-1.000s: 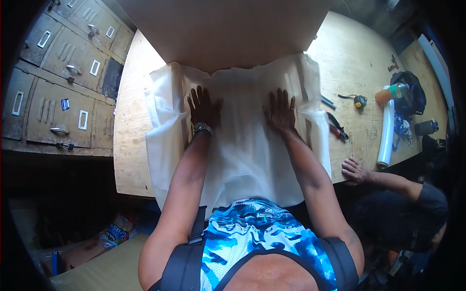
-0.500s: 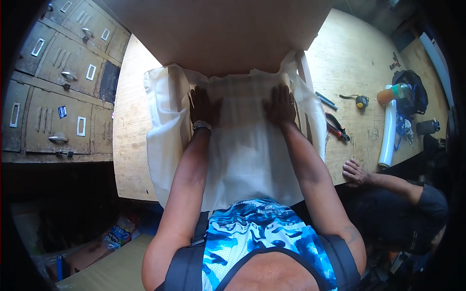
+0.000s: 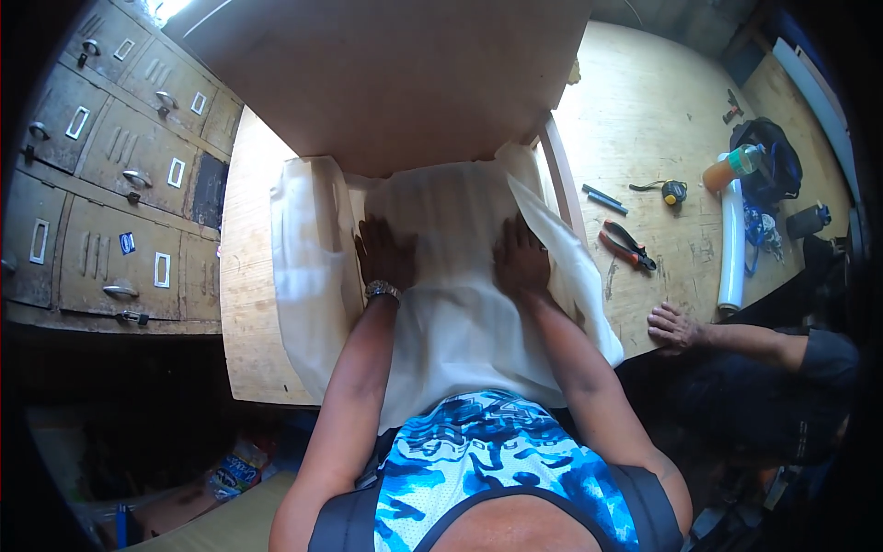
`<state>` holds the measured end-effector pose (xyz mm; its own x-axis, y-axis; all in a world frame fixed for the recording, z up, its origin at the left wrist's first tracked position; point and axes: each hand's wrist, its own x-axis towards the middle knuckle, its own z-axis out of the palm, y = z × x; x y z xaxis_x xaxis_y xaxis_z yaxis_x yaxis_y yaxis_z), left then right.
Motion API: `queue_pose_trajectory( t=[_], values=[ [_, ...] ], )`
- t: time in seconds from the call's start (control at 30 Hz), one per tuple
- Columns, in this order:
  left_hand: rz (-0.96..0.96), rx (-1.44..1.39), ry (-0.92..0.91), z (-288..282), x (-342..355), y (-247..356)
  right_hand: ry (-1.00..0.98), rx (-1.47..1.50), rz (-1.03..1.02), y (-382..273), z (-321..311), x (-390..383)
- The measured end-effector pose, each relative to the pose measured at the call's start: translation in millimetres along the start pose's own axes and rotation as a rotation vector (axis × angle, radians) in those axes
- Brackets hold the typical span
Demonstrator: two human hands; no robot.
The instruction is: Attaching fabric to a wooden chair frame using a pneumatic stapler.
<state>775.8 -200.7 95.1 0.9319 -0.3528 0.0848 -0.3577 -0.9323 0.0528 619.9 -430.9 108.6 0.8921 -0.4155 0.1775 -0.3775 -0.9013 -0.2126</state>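
Note:
A sheet of pale, thin cloth (image 3: 460, 322) is spread over a wooden frame, its far edge running up against a large brown panel (image 3: 395, 83) that stands upright. My left hand (image 3: 386, 253) lies flat on the cloth with the fingers stretched forward; a metal bracelet circles that wrist. Across from it, my right hand (image 3: 522, 262) presses palm down, fingers also extended. Neither hand grips anything. Loose folds of cloth hang out on both sides, and on the right a wooden rail (image 3: 563, 179) of the frame shows past them.
On the wooden table (image 3: 635, 120) to the right lie pliers (image 3: 627, 247), a tape measure (image 3: 674, 191), a dark bar (image 3: 604, 200), a bottle (image 3: 733, 168), a white roll (image 3: 731, 248) and a black bag (image 3: 773, 156). A co-worker's hand (image 3: 674, 327) rests at the table edge. Metal lockers (image 3: 138, 184) stand left.
Both hands have slid nearer to me over the cloth, staying flat. At the right, a flap of cloth has folded inward, showing more of the wooden rail. The view has shifted slightly.

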Motion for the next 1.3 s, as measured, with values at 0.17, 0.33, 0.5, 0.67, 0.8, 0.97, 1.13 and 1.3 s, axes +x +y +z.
queue_pose_trajectory(
  t=[0.17,0.33,0.5,0.67,0.8,0.97,1.13,1.3],
  values=[
    [0.002,-0.027,-0.015,-8.1,-47.0,0.9,0.009,0.062,0.002,-2.3,2.8,-43.5],
    [0.026,-0.149,0.039,-19.8,-71.8,-4.2,-0.025,0.199,0.024,-8.0,-5.2,-60.0],
    [0.011,-0.157,0.004,-18.9,-67.3,0.5,-0.025,0.182,0.046,-9.2,-9.6,-53.9],
    [-0.010,-0.104,-0.120,-35.3,-56.1,7.4,-0.028,0.157,0.049,-6.8,-5.9,-54.6],
    [0.160,-0.153,0.028,-84.6,-23.7,-5.2,-0.026,0.190,0.053,-4.9,-5.5,-58.1],
    [0.012,-0.073,0.378,-128.9,31.2,-52.7,0.012,0.174,0.040,-0.3,0.6,-58.0],
    [-0.235,-0.659,-0.022,-97.9,50.0,-91.4,0.085,0.058,-0.010,7.3,12.0,-58.3],
    [-0.168,-0.737,0.051,-82.3,52.7,-101.9,0.125,0.097,-0.017,4.3,13.6,-60.3]
  ],
)
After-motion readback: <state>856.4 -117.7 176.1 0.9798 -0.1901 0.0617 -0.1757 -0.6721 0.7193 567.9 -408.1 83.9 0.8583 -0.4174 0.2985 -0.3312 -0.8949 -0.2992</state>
